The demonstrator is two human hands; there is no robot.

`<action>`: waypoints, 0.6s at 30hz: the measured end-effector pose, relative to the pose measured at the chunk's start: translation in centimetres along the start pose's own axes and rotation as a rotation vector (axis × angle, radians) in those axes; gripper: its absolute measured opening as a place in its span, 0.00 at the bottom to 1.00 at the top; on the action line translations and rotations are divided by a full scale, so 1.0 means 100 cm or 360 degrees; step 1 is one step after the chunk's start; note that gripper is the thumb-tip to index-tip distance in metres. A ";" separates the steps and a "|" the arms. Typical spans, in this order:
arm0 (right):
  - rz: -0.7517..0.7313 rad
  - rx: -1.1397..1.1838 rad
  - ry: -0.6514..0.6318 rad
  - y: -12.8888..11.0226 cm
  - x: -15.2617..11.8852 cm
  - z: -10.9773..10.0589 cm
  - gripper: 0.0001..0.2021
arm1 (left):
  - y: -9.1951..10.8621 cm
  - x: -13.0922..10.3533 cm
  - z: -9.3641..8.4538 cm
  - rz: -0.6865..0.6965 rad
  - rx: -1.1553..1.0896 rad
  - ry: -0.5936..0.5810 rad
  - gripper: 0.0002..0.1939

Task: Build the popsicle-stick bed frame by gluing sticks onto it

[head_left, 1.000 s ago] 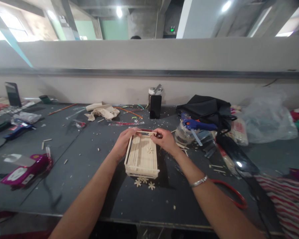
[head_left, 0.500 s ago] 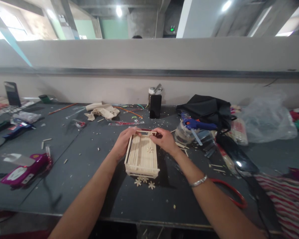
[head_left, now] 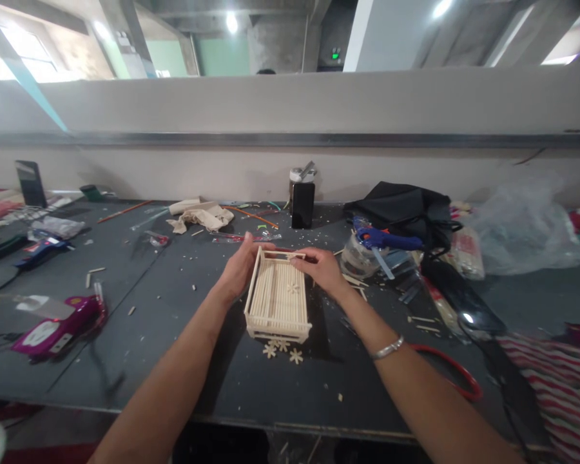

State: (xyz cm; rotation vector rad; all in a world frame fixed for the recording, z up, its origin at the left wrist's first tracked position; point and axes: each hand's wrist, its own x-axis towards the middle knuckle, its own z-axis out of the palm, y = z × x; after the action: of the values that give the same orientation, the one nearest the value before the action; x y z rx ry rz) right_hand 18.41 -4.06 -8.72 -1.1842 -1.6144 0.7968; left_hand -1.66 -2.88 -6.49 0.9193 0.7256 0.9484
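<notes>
At least three star pieces (head_left: 296,356) lie at 6 o'clock from one centred stick tray (head_left: 270,303) bearing another star (head_left: 293,289), its 1 o'clock corner gripped by the right hand (head_left: 321,269), the left hand (head_left: 238,270) at 10 o'clock, thumb raised, grip undeterminable, one upright phone (head_left: 303,206) at 12 o'clock.

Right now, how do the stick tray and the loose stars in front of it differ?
The tray is much bigger than the stars. The tray has raised rails, while the stars look flat, with short arms spreading out. The left hand and right hand are at the tray's far end; neither touches those stars. Tray and stars both look pale and wooden.
</notes>
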 end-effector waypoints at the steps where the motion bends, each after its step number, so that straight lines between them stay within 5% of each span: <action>1: 0.0032 0.0039 0.0000 0.001 0.000 0.001 0.12 | 0.002 0.004 -0.001 -0.0030 0.0028 -0.0038 0.32; 8: 0.0160 0.0236 -0.0019 0.001 0.000 0.003 0.14 | 0.016 0.029 -0.003 -0.0236 0.0240 -0.0314 0.38; 18: 0.0171 0.0175 0.0015 -0.006 -0.001 0.003 0.10 | 0.002 0.023 -0.002 -0.0131 0.0089 -0.0285 0.35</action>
State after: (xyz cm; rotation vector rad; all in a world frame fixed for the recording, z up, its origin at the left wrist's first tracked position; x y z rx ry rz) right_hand 17.93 -4.36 -8.34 -1.2019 -1.4898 0.9355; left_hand -0.94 -0.71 -6.65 1.0023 0.6346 0.7658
